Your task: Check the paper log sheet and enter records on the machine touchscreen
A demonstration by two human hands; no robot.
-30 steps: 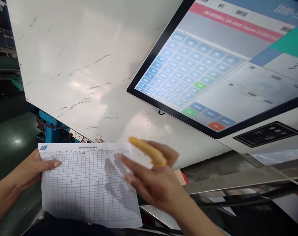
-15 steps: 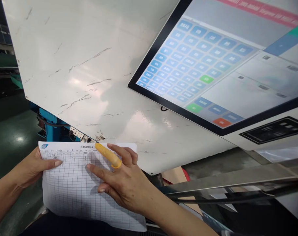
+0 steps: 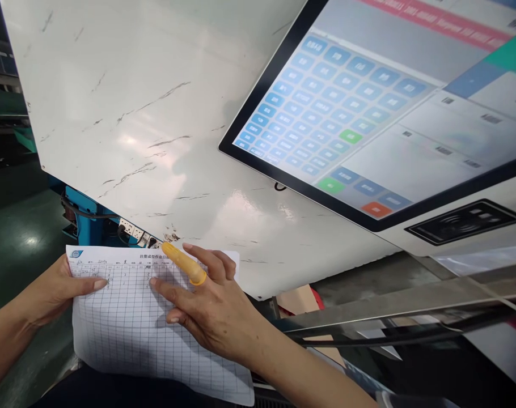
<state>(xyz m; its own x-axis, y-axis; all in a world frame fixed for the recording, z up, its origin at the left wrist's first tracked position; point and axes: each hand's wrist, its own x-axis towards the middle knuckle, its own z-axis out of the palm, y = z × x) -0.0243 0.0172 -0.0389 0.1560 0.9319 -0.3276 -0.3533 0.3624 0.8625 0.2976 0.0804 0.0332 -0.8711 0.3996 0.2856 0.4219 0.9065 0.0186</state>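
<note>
Right now the left hand pinches the gridded log sheet by its edge, unsupported below the touchscreen; the right hand, open, presses fingers on it. Too firm a push could crumple or tear it.

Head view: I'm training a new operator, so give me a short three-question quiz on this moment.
1. True or false: the left hand holds the gridded paper form by its edge.
2. What covers one finger of the right hand?
A. orange finger cot
B. metal ring
C. bandage
3. What glows at upper right on the white machine panel?

Key: 1 true; 2 A, the orange finger cot; 3 the touchscreen.
</note>
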